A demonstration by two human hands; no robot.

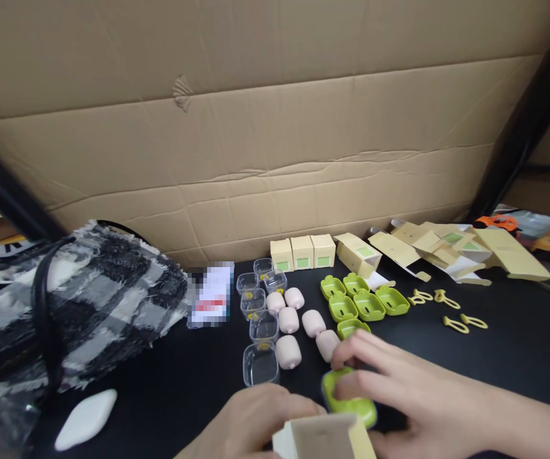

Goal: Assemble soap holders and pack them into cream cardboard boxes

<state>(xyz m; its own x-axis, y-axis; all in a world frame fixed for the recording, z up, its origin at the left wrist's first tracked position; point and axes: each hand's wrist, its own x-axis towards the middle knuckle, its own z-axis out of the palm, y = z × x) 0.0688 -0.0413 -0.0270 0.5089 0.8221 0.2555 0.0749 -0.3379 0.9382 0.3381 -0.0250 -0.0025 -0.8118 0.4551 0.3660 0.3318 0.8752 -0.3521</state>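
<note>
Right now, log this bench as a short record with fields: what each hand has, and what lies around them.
left hand: holds a small beige carton at the near edge
right hand: fingers on a green plastic case
table: black surface
middle: more green cases, pink pieces, clear square cups
back row: three closed cartons against the cardboard wall
right: flat unfolded cartons, yellow loops
left: checked fabric bag, white oval piece

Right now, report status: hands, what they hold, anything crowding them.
Left hand on small tan box. Right hand, fingers on green case. Pink pods and clear tubs close ahead.
</note>
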